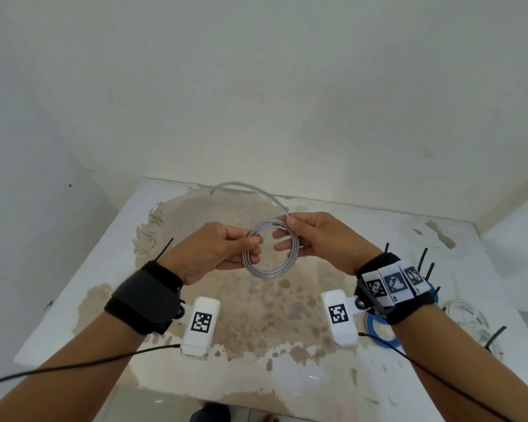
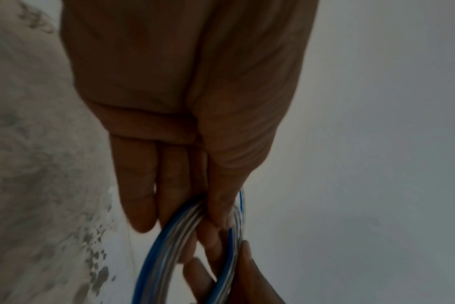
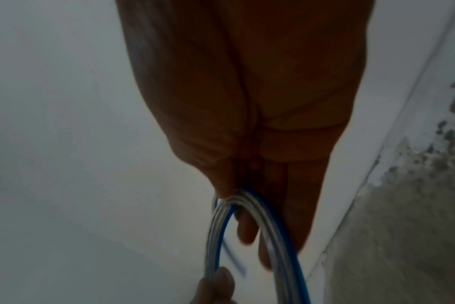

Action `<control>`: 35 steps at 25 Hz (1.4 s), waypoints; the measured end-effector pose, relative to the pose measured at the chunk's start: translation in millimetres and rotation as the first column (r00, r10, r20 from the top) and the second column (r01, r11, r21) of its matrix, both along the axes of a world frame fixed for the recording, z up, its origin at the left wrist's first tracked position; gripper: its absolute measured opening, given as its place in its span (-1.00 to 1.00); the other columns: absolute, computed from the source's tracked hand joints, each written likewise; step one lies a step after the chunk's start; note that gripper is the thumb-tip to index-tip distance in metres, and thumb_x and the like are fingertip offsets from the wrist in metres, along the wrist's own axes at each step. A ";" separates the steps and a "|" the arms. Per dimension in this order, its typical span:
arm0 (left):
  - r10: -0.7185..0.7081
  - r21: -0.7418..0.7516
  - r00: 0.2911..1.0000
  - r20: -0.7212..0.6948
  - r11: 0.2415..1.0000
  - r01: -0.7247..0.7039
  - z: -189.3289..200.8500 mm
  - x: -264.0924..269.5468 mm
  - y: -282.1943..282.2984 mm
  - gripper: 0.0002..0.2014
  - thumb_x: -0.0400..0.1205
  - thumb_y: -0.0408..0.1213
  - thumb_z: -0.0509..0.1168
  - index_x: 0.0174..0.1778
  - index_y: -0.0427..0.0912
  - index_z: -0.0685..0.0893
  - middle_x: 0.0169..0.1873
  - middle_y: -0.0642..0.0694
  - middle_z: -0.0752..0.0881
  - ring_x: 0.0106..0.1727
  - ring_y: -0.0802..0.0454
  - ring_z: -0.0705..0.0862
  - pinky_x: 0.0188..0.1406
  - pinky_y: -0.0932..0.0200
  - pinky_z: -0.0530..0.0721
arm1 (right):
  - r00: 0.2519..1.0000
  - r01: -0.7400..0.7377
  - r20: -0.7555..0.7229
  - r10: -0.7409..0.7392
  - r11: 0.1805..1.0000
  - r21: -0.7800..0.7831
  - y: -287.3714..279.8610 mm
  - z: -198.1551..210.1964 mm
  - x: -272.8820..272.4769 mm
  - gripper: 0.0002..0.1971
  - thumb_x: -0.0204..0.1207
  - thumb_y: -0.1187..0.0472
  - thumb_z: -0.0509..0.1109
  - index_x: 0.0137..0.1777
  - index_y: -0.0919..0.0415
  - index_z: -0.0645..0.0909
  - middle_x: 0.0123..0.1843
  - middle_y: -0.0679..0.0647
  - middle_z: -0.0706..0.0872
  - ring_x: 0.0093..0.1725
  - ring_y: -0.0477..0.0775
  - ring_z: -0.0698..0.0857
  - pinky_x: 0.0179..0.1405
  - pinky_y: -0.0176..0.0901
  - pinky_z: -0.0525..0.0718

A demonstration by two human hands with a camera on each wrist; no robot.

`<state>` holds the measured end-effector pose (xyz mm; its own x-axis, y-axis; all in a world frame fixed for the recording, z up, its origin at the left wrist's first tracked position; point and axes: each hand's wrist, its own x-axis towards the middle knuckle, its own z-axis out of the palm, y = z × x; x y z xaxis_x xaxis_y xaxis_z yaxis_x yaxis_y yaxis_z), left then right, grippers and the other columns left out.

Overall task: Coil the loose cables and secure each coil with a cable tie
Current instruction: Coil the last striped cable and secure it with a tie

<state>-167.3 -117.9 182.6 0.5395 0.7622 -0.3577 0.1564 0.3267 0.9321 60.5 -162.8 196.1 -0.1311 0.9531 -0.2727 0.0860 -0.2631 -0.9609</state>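
Observation:
I hold a coil of grey cable with a blue stripe in the air over the table, between both hands. My left hand pinches the coil's left side between thumb and fingers. My right hand pinches its upper right, where a loose tail arcs back to the table's far edge. In the left wrist view the coil passes under the fingertips of my left hand. The right wrist view shows the strands bending out of my right hand.
A black cable tie lies behind my left wrist. Several more ties stick up behind my right wrist, with a blue coil under it. White cable and another tie lie at the right. Walls enclose the table.

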 end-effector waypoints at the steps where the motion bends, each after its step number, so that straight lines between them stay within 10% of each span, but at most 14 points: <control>1: -0.038 0.002 0.999 -0.030 0.999 0.038 3.2 -1.5 1.3 -0.68 0.50 -0.14 0.47 0.11 -0.22 0.83 -0.10 -0.15 0.86 -0.05 0.02 0.84 0.07 0.19 0.79 | 0.996 -0.080 0.028 0.080 0.997 -0.023 -1.7 1.2 3.0 -0.67 0.82 0.11 0.18 0.35 0.22 0.70 0.18 0.18 0.84 0.13 0.16 0.85 0.04 -0.10 0.79; 13: -0.106 0.168 0.954 -0.281 0.973 0.157 11.2 0.0 5.2 -0.71 0.58 0.01 0.45 0.04 -0.11 0.86 -0.09 -0.14 0.88 0.04 -0.07 0.85 0.14 0.09 0.80 | 0.960 -0.146 0.242 0.141 0.989 0.000 -12.4 -7.7 3.3 -0.74 0.75 0.10 0.35 0.06 0.27 0.77 -0.10 0.15 0.88 -0.11 0.01 0.85 -0.09 -0.05 0.85; 16: -0.097 0.310 0.762 -0.640 0.875 0.372 27.3 -2.8 -0.5 -0.49 0.53 0.37 0.30 -0.13 0.00 0.87 -0.28 0.06 0.87 -0.17 0.14 0.84 -0.02 0.12 0.81 | 0.940 -0.149 0.310 0.140 0.989 0.006 -11.5 -8.8 9.1 -0.76 0.74 0.11 0.36 0.04 0.25 0.78 -0.11 0.14 0.89 -0.12 0.01 0.84 -0.11 -0.08 0.84; 22: 0.068 0.655 0.821 -0.566 0.642 0.399 48.8 7.4 8.0 -0.71 0.73 0.07 0.24 0.33 0.21 0.73 0.03 0.52 0.62 0.00 0.49 0.62 -0.05 0.65 0.44 | 0.922 -0.217 0.321 0.217 0.975 -0.037 -8.7 -4.1 9.3 -0.74 0.74 0.08 0.37 0.07 0.26 0.78 -0.09 0.13 0.89 -0.07 0.03 0.85 -0.10 -0.15 0.83; 25: -0.122 0.497 0.846 -0.518 0.762 0.414 29.5 5.2 13.9 -0.74 0.79 -0.13 0.23 0.27 0.08 0.80 -0.23 0.26 0.83 -0.19 0.26 0.74 -0.07 0.33 0.70 | 0.957 -0.164 0.242 0.162 0.986 -0.010 -6.6 -1.4 9.9 -0.75 0.75 0.10 0.35 0.12 0.27 0.77 -0.05 0.18 0.88 -0.05 0.05 0.87 -0.11 -0.13 0.84; 28: -0.135 0.297 0.942 -0.308 0.927 0.230 19.2 4.8 8.0 -0.79 0.76 -0.27 0.30 0.22 -0.13 0.80 -0.05 -0.08 0.88 0.01 -0.09 0.85 0.10 0.05 0.81 | 0.961 -0.147 0.237 0.145 0.989 -0.011 -5.9 -5.0 11.8 -0.75 0.75 0.10 0.36 0.13 0.26 0.77 -0.05 0.17 0.88 -0.03 0.10 0.88 -0.12 -0.10 0.85; 35: -0.145 0.138 0.955 -0.257 0.973 0.185 4.1 7.5 -0.8 -0.81 0.63 -0.19 0.47 0.11 -0.14 0.83 -0.08 -0.15 0.88 -0.08 0.06 0.84 0.01 0.21 0.80 | 0.938 -0.185 0.287 0.192 0.981 -0.052 -2.8 -12.7 11.0 -0.76 0.72 0.10 0.39 0.10 0.26 0.79 -0.13 0.13 0.87 -0.11 0.08 0.87 -0.21 -0.15 0.81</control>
<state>-159.7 -118.7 186.7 0.5736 0.7277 -0.3761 0.4246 0.1284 0.8962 71.5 -165.7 183.4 -0.2195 0.9113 -0.3483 0.4098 -0.2378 -0.8806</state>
